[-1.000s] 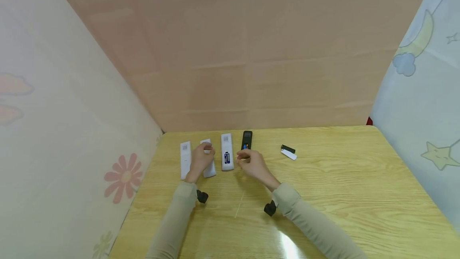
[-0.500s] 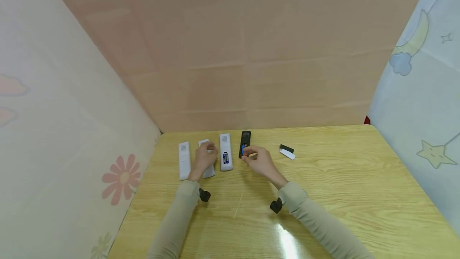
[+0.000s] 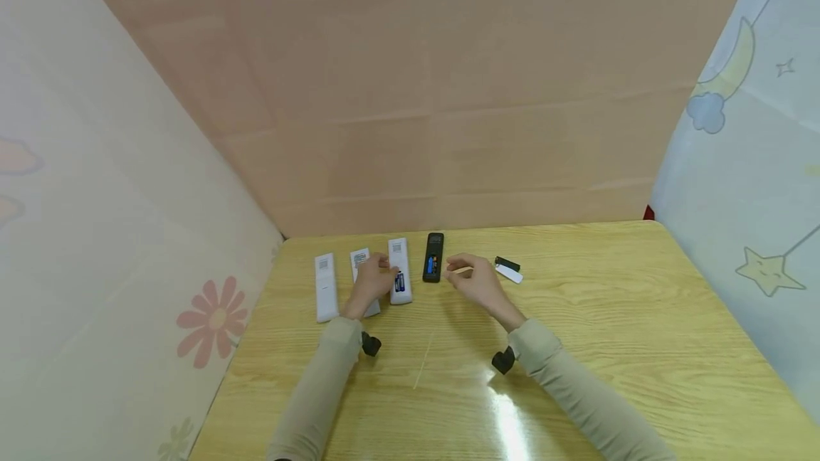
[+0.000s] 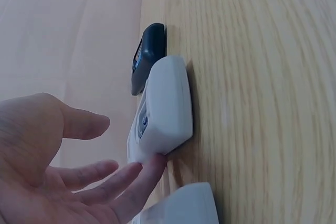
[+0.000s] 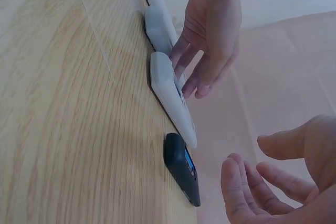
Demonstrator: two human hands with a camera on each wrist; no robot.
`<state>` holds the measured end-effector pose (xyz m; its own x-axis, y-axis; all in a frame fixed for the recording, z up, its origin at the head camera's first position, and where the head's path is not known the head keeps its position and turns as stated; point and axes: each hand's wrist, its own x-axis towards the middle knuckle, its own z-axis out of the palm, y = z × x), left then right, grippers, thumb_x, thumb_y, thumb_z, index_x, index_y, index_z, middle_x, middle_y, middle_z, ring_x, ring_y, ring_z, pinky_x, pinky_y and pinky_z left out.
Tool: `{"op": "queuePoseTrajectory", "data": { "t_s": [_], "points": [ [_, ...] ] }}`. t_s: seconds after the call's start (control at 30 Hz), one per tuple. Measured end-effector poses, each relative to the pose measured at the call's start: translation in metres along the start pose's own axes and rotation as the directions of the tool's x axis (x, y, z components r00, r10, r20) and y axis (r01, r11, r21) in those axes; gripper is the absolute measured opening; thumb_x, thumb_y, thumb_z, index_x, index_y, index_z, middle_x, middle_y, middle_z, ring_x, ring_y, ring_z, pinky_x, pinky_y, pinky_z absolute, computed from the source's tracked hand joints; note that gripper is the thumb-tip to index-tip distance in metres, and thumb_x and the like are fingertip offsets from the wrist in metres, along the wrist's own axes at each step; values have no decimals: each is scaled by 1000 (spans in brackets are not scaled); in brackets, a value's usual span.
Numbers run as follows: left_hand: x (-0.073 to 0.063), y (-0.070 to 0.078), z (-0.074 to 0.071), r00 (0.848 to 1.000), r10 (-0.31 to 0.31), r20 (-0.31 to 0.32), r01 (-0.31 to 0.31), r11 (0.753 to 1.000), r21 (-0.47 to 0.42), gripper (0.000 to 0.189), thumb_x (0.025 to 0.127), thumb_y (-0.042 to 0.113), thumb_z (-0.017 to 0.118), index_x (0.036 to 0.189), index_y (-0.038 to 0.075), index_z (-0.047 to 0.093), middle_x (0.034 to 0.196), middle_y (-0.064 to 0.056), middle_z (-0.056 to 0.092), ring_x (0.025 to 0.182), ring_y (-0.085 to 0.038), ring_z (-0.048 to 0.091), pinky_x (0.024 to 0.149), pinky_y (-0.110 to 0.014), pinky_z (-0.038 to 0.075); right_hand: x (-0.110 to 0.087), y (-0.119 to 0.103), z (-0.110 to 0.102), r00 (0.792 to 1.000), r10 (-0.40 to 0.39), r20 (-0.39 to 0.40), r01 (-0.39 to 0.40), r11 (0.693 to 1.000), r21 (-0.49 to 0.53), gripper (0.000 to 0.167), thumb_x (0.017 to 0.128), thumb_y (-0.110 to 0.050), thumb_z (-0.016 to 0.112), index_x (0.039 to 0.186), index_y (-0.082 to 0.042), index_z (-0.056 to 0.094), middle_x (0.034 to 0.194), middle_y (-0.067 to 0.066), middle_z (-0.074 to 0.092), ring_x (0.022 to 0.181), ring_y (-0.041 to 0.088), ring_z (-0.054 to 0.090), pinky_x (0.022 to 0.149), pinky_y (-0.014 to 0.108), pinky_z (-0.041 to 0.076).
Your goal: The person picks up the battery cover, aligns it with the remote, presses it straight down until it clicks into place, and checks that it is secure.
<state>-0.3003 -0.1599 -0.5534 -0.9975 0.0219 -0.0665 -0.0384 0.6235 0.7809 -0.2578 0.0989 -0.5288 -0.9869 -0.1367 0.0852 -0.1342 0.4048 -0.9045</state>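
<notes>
Nearest are the beige fabric sleeves [image 3: 320, 393] over the tabletop [image 3: 576, 347]. The right hand [image 3: 480, 287] has just drawn back from the long black plastic remote [image 3: 434, 245] and now stands to the right of it, apart. Its grip is loose, fingers bent, thumb clear, nothing between them. The left hand [image 3: 370, 282] has shifted rightward; its grip is slack too and holds nothing, with one fingertip seeming to touch the left edge of the rightmost long white plastic remote [image 3: 398, 255].

That white remote lies face down with two dark blue cylindrical batteries [image 3: 400, 282] in its uncovered compartment. Under and beside the left hand is a middle white plastic remote [image 3: 373, 306], its compartment hidden; the leftmost white plastic remote [image 3: 326, 287] looks covered.

With the right hand away, the black remote's compartment shows in full: a bright blue battery [image 3: 430, 267] beside an orange-and-dark one, so both slots appear filled, the cover off. To the right lie a slim black plastic strip [image 3: 508, 263] and a slim white plastic strip [image 3: 509, 274], apparently the covers.
</notes>
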Motion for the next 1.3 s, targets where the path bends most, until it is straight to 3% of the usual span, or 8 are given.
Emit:
{"op": "queuePoseTrajectory", "data": {
  "t_s": [0.33, 0.53, 0.7, 0.87, 0.93, 1.03, 1.17, 1.3],
  "points": [
    [14, 0, 11, 999, -29, 29, 25, 994, 109, 57, 108, 30, 64, 153, -1, 49, 146, -22, 62, 128, -37, 65, 100, -51, 58, 3, 9, -16, 1000, -7, -24, 6, 1000, -26, 36, 102, -13, 73, 136, -2, 70, 121, 18, 73, 99, 31, 76, 72, 36, 65],
    [17, 7, 14, 999, -34, 29, 29, 986, 166, 57, 108, 30, 62, 150, -7, 51, 138, -25, 63, 99, -31, 67, 76, -42, 57, 3, 15, -27, 1000, 5, -31, -8, 997, -76, 38, 103, -15, 72, 139, -3, 68, 125, 18, 73, 105, 35, 75, 74, 35, 65],
    [23, 10, 17, 998, -46, 48, 34, 976, 214, 33, 109, 28, 61, 109, -5, 66, 86, -13, 62, 61, -19, 51, 52, -31, 42, 4, 20, -37, 999, 4, -37, -8, 994, -107, 37, 104, -16, 71, 139, -3, 67, 126, 19, 72, 107, 36, 74, 74, 35, 65],
    [33, 7, 18, 994, -73, 86, 50, 969, 241, 47, 109, 27, 59, 66, 9, 54, 55, -2, 42, 44, -15, 37, 42, -30, 34, 6, 26, -47, 998, -10, -61, 1, 991, -133, 36, 104, -15, 71, 137, 0, 68, 124, 20, 73, 107, 38, 74, 80, 40, 65],
    [40, 2, 20, 993, -71, 90, 45, 964, 261, 49, 109, 29, 58, 64, 11, 53, 61, -7, 48, 45, -16, 39, 43, -32, 36, 7, 29, -51, 998, -13, -64, 3, 989, -146, 36, 104, -14, 71, 137, 1, 68, 125, 21, 72, 109, 39, 74, 84, 43, 65],
    [45, -2, 23, 993, -84, 89, 57, 960, 272, 47, 110, 33, 56, 69, 9, 56, 97, -26, 64, 49, -19, 42, 45, -35, 38, 8, 33, -57, 997, -8, -71, -3, 988, -155, 36, 103, -11, 71, 136, 3, 68, 126, 23, 71, 111, 41, 72, 87, 46, 64],
    [42, 4, 24, 991, -111, 79, 84, 955, 284, 48, 111, 36, 54, 74, 7, 59, 142, -39, 52, 51, -21, 41, 46, -36, 37, 7, 39, -65, 998, -9, -62, -2, 986, -164, 38, 102, -5, 70, 137, 7, 66, 129, 28, 69, 112, 44, 72, 87, 47, 65],
    [38, 11, 23, 990, -128, 66, 100, 941, 323, 43, 112, 38, 53, 91, 2, 66, 151, -37, 47, 61, -24, 47, 50, -36, 39, 8, 49, -73, 999, 0, -44, -9, 981, -196, 38, 102, -5, 69, 137, 8, 64, 131, 30, 67, 115, 45, 71, 90, 49, 64]
  ]
}}
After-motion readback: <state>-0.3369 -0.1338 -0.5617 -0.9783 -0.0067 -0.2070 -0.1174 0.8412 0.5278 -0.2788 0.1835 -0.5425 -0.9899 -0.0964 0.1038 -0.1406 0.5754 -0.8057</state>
